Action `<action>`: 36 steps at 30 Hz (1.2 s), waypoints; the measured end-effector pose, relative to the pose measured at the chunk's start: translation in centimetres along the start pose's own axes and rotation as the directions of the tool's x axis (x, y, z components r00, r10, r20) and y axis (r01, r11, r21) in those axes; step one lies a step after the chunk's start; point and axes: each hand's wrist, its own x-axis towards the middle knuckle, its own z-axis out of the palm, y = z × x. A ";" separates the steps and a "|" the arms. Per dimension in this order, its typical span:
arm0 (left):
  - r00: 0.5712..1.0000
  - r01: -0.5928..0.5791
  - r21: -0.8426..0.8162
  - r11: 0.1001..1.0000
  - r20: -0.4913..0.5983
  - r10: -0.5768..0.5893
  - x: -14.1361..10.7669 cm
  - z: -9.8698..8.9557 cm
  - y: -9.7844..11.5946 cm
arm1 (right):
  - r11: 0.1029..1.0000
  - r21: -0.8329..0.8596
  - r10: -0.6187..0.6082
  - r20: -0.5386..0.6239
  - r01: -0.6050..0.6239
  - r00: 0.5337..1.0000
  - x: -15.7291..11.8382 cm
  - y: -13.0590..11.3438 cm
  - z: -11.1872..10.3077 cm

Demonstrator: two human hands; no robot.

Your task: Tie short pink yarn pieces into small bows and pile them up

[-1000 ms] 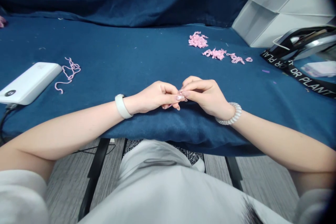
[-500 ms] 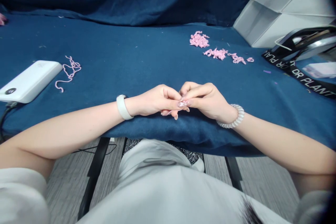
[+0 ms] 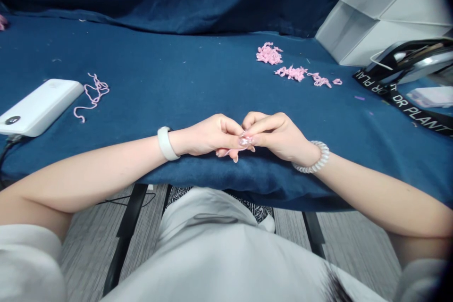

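A dark blue cloth (image 3: 177, 71) covers the tabletop and hangs in folds behind it, with grey carpet (image 3: 357, 250) showing below the front edge. The person's left hand (image 3: 207, 137) and right hand (image 3: 278, 137) are together at the cloth's front edge, their fingertips (image 3: 246, 140) meeting around a small piece of pink yarn (image 3: 230, 153). Both hands appear to pinch it, though the fingers hide most of it and its exact shape is hard to make out. One end hangs down below the fingers, just above the cloth.

A white wristband (image 3: 165, 144) circles the left wrist, and a pale coil bracelet (image 3: 313, 160) circles the right. Well to the left of the pink yarn lie a loose pink strand (image 3: 92, 94) and, just beside that, a white power bank (image 3: 38, 107) with a cable (image 3: 9, 144). Up and to the right of the pink yarn sit clumps of pink yarn bits (image 3: 269, 54). Farther right are a black lanyard (image 3: 414, 111) with white lettering and a white folded box (image 3: 375, 14).
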 end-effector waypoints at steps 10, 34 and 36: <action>1.000 0.022 0.009 1.000 -0.017 -0.022 -0.1 -0.2 -0.1 | 0.984 -0.158 -0.097 -0.047 0.088 0.994 -0.2 -0.3 0.2; 0.982 -0.010 -0.093 0.996 -0.190 -0.008 0.5 0.1 -0.4 | 0.918 -0.395 -0.128 -0.244 0.022 0.961 0.2 0.5 -0.2; 0.977 0.005 -0.068 0.998 -0.211 -0.020 0.6 0.1 -0.5 | 0.922 -0.388 -0.110 -0.260 0.000 0.959 0.2 0.5 -0.2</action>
